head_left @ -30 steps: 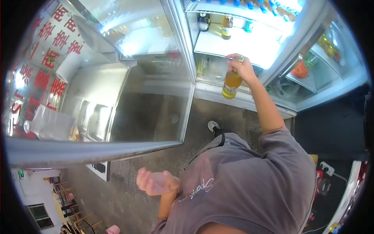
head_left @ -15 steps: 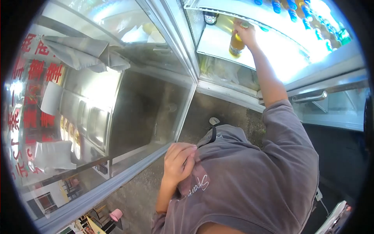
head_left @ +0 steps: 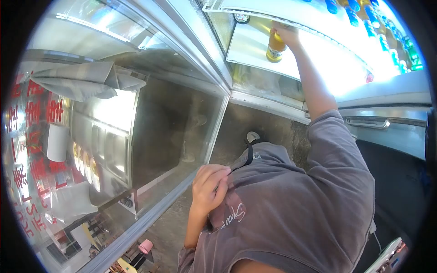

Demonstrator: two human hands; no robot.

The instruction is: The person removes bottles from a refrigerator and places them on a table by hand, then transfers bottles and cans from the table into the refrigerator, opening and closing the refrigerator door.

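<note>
My right hand [head_left: 286, 35] reaches into the lit refrigerator and is closed around the upper part of a bottle of yellow-orange drink [head_left: 275, 51]. The bottle has a pale label and a yellow band near its neck. Its base is at the white lower shelf [head_left: 248, 48]; I cannot tell whether it rests there. A dark bottle [head_left: 241, 18] stands farther along this shelf, partly cut off by the shelf above. My left hand [head_left: 210, 185] is held at my chest with curled fingers; its inside is hidden.
Several bottles with blue tops [head_left: 353, 17] fill the bright upper shelf [head_left: 291, 13]. The open glass door [head_left: 177, 118] stands on the left, with a steel counter [head_left: 104, 141] and red lettering seen through it. A door handle [head_left: 368, 123] is on the right.
The view has shifted slightly, so the shelf and glass door sit differently. My right hand stays on the bottle, and my left hand keeps its place at my chest.
</note>
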